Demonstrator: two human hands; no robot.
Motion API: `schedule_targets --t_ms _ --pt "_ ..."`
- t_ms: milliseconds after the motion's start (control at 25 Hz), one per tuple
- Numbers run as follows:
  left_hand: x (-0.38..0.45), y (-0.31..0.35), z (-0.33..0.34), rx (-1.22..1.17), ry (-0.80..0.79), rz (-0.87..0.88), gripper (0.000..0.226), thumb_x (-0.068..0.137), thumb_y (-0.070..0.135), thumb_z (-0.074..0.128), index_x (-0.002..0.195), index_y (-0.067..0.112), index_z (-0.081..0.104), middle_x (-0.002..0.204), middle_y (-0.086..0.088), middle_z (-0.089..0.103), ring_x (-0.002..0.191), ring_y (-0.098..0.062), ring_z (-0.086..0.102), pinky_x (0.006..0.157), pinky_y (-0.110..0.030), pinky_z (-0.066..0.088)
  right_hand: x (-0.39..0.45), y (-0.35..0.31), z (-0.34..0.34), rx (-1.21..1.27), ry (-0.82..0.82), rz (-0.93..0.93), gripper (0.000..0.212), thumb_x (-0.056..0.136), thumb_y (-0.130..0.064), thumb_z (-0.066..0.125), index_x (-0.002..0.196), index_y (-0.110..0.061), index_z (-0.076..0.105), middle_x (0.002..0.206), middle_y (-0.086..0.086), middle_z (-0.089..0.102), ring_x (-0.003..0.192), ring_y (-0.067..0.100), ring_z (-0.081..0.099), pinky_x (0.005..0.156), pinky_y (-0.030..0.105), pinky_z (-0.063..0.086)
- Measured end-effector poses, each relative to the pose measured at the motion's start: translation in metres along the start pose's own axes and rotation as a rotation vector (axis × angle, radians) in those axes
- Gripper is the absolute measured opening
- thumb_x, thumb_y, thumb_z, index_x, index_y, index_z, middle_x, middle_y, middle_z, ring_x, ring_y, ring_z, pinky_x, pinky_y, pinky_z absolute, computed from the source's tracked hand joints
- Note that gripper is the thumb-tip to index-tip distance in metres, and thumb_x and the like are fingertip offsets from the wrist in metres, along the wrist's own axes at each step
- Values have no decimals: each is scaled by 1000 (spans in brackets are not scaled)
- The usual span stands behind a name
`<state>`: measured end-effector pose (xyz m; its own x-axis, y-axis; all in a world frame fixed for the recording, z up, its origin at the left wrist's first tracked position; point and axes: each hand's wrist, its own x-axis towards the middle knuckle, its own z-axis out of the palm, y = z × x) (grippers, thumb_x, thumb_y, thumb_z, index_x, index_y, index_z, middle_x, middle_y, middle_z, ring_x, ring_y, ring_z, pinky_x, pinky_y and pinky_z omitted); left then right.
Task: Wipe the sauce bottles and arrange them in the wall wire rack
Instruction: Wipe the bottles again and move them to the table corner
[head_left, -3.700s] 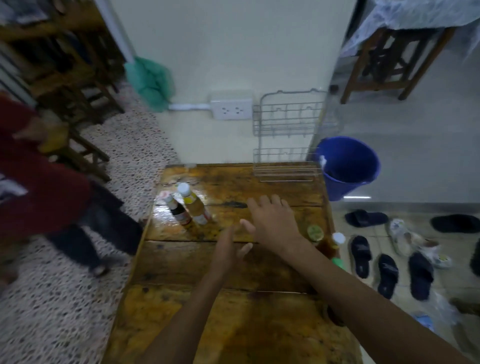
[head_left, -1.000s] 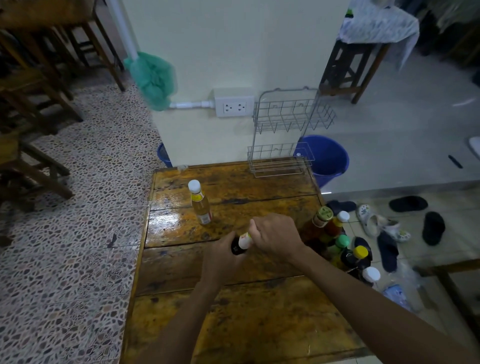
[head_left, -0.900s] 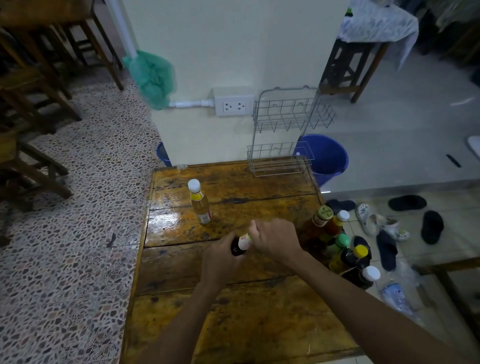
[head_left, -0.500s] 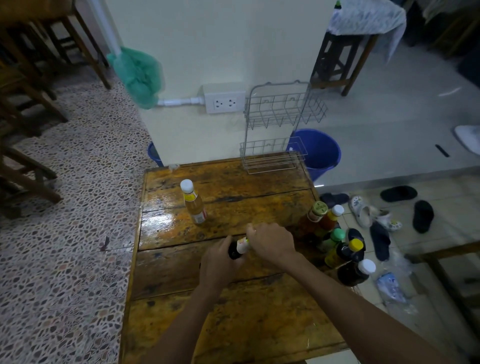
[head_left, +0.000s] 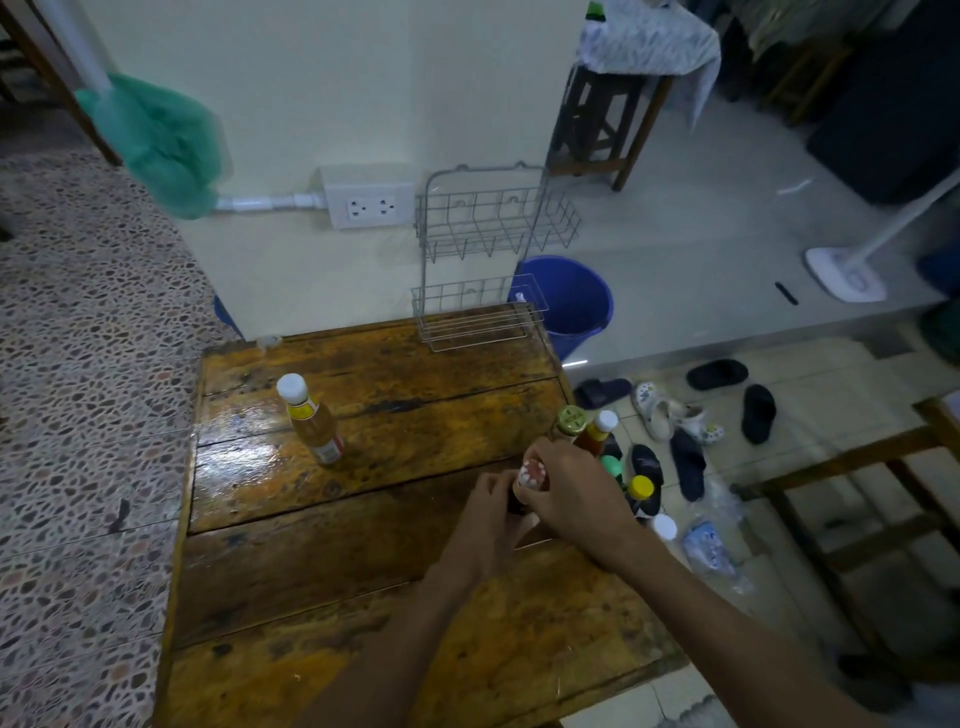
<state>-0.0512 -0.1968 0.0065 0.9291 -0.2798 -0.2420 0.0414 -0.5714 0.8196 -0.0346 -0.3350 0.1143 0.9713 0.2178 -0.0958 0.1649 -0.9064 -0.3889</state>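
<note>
A small dark sauce bottle with a red-and-white cap sits between both hands above the middle of the wooden table, toward its right side. The right hand curls over it from the right, its fingers clamped around the neck and cap. The left hand comes in from below and to the left, its fingers wrapped around the dark body of the bottle, most of which is hidden by the two hands. Whether the bottle's base touches the table cannot be told.

Just right of the hands, at the table's right edge, stands a cluster of bottles: one with a gold-green lid, one reddish with a white cap, and others with green, yellow and white caps, partly hidden behind the right wrist. Well to the left, an amber bottle with a white cap stands upright by itself on a wet, glossy plank.

At the far edge of the table the wire rack hangs on the cream wall with two tiers, both holding nothing. A white power socket is mounted to its left, beside a green mesh bag. A blue bucket stands on the floor behind the rack, and several sandals lie scattered on the tiles to the right.
</note>
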Motion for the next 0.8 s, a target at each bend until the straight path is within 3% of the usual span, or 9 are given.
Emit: schedule_targets --t_ms 80,240,320,480,680,800 --pt "4 11 15 26 -17 -40 51 97 34 71 142 33 46 131 6 58 112 -13 61 92 -36 55 -8 14 2 -68 45 15 22 89 -37 69 104 -24 59 93 0 61 83 19 59 66 36 54" --pt "20 28 40 -90 75 -153 35 96 25 73 124 22 52 115 3 71 96 -17 71 64 -20 49 -12 35 1 -292 152 -5 26 89 -35 70 111 -23 65 86 4 64 81 25 59 55 30 41" --pt "25 32 50 -111 102 -173 30 96 22 73 116 21 51 110 2 71 92 -16 70 61 -18 46 -12 41 -2 -391 155 -19 23 90 -37 69 109 -26 66 81 1 65 80 23 59 53 28 37" --pt "31 34 68 -198 157 -178 26 94 27 75 111 27 55 108 13 65 95 -11 66 70 -20 50 -11 52 -11 -445 116 -32 16 85 -38 75 93 -26 66 71 -2 62 74 21 59 47 28 38" --pt "40 43 77 -183 247 -212 41 89 23 80 124 20 59 122 7 54 102 -13 60 88 -36 56 -4 66 -22 -421 154 -71 23 74 -36 86 79 -23 67 63 -1 61 61 17 58 44 23 30" --pt "42 42 80 -187 252 -226 42 90 24 80 126 20 58 124 5 55 103 -10 58 87 -31 55 -1 71 -23 -381 160 -93 25 74 -38 86 76 -22 66 63 -1 61 55 16 57 43 23 34"
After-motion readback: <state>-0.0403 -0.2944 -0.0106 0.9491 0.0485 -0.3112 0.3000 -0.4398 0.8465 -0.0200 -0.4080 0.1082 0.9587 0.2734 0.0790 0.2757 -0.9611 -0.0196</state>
